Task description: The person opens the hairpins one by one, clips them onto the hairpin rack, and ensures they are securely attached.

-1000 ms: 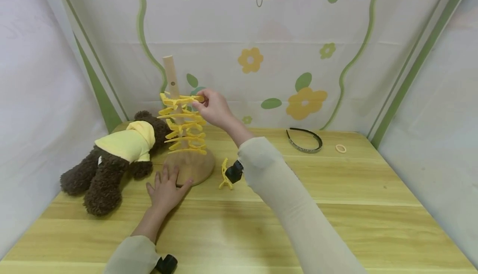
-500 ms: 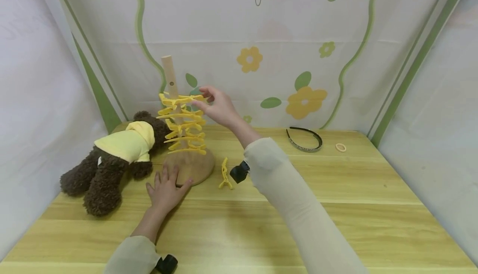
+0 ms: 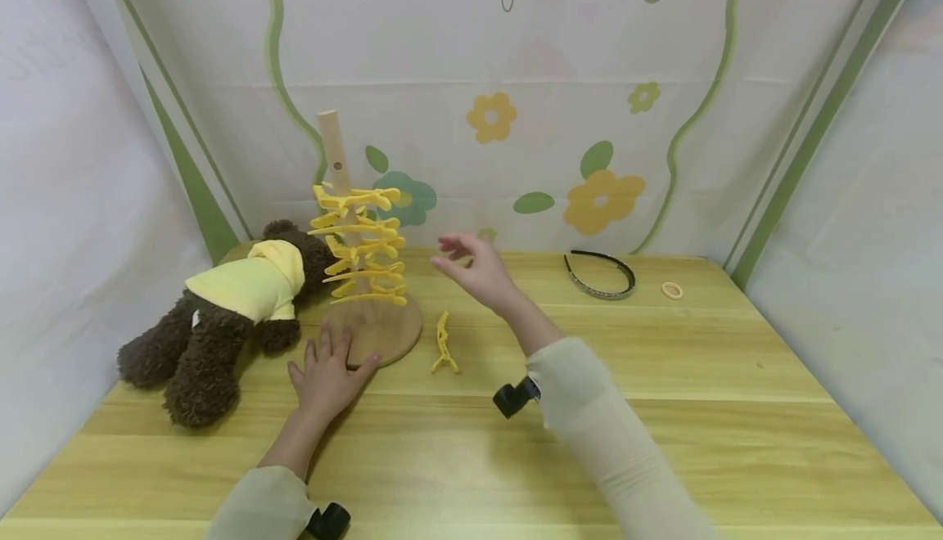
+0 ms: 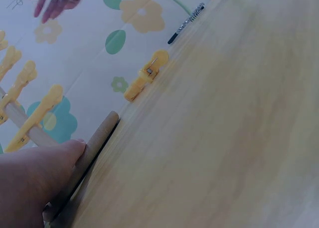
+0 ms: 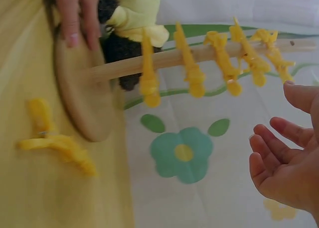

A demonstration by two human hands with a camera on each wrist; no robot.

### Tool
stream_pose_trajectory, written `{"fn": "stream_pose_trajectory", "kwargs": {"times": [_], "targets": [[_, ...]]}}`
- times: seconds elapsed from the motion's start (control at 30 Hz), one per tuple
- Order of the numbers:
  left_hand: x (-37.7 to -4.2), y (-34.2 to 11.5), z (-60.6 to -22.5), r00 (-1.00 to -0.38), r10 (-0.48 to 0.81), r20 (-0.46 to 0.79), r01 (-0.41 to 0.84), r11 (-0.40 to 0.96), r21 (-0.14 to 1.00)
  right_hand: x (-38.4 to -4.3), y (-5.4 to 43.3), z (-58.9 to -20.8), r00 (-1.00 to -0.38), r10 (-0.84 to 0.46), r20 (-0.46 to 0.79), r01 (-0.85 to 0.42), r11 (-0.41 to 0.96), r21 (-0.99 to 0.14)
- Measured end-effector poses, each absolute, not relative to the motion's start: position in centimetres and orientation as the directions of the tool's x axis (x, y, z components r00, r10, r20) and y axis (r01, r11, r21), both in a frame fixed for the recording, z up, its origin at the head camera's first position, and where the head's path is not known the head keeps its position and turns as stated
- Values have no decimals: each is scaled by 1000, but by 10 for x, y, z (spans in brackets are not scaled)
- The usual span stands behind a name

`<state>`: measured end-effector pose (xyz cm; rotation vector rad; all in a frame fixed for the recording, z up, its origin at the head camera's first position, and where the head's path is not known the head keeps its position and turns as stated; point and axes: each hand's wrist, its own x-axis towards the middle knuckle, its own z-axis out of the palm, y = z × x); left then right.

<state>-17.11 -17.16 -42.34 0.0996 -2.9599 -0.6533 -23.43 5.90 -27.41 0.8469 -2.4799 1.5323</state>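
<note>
Several yellow hair clips (image 3: 363, 229) are clamped one above another on an upright wooden post (image 3: 332, 139). The post rises from a round wooden base (image 3: 398, 329). My left hand (image 3: 327, 376) rests on the front edge of that base with its fingers spread. My right hand (image 3: 480, 272) hovers in the air to the right of the post, holding nothing, its fingers loosely bent and apart from the clips. One more yellow clip (image 3: 443, 345) lies on the table just right of the base; the right wrist view shows this loose clip (image 5: 60, 143) too.
A brown teddy bear (image 3: 243, 294) in a yellow top lies left of the stand. Toward the back right of the wooden table (image 3: 626, 458) are a black glittery headband (image 3: 604, 294) and a small pale ring (image 3: 672, 290). A flowered cloth (image 3: 560, 57) hangs behind.
My right hand has let go of the top hair clip on the post and moved right and down. The clip stays on the post. My left hand has kept its place.
</note>
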Motion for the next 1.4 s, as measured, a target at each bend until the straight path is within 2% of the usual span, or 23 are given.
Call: {"fn": "stream_pose_trajectory", "kwargs": {"times": [0.33,0.67,0.97,1.2,1.4], "targets": [[-170,-171,-422,-991,-86,104,-33,902,431,-227,75,-347,-907,-343,243,-353,311,-882],[-169,-170,-422,-991,-88,103,-36,903,429,-215,77,-390,-915,-360,183,-312,343,-886],[-169,-171,-422,-991,-88,101,-36,900,434,-209,76,-412,-896,-433,101,-309,443,-841],[-170,-172,-421,-991,-91,96,-41,900,434,-208,82,-414,-915,-385,121,-331,545,-770],[-170,-171,-422,-991,-86,102,-35,904,425,-214,97,-415,-936,-316,153,-316,569,-759]]}}
